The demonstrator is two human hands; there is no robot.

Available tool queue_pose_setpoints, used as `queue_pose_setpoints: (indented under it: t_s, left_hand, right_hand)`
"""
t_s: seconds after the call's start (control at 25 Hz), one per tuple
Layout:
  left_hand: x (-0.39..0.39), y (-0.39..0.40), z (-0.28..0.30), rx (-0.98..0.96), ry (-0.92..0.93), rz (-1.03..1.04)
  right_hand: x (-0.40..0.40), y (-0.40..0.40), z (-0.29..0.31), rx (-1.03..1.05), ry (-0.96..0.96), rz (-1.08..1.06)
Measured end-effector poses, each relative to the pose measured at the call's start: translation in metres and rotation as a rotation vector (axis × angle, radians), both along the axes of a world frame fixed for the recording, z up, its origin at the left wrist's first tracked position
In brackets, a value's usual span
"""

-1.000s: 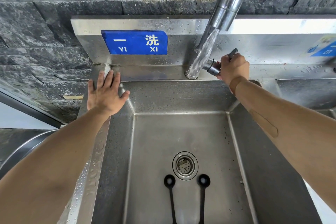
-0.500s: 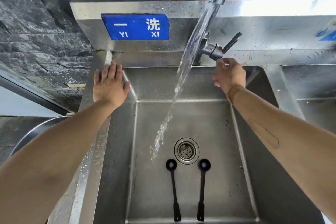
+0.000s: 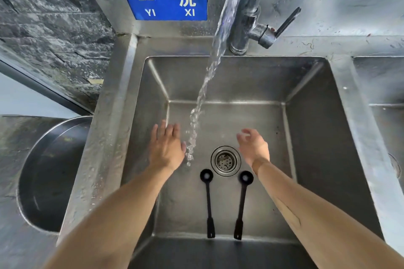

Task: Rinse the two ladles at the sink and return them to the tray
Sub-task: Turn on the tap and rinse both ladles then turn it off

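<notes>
Down in the steel sink (image 3: pixel 317 137), two black ladles (image 3: pixel 207 201) lie side by side near the drain (image 3: pixel 225 160). Left hand (image 3: pixel 167 148) is flat and holds nothing. Right hand (image 3: pixel 254 148) is loosely curled, holding nothing. Water (image 3: pixel 205 89) pours between them.

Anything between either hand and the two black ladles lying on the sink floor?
Nothing visible. The left hand and right hand hover open above the steel sink floor; the left black ladle and right black ladle lie uncovered just nearer the camera. The water stream falls beside the left hand, not on the ladles.
</notes>
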State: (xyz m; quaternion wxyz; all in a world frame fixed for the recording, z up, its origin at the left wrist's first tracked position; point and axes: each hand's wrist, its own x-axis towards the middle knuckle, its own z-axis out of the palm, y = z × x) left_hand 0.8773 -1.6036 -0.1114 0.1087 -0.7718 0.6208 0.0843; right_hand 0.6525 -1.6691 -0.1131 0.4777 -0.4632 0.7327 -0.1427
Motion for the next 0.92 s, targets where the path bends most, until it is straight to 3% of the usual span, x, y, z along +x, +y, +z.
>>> queue_pose_setpoints:
  t_s: [0.24, 0.44, 0.92]
  left_hand:
    - [-0.052, 0.075, -0.076, 0.252, 0.232, 0.299]
    - [-0.078, 0.106, -0.108, 0.487, 0.600, 0.524]
    - [-0.103, 0.108, -0.112, 0.441, 0.770, 0.559]
  right_hand:
    - [0.003, 0.064, -0.068, 0.259, 0.099, 0.227]
    - [0.014, 0.108, -0.108, 0.448, -0.022, 0.235]
    - [0.024, 0.128, -0.114, 0.461, -0.106, 0.100]
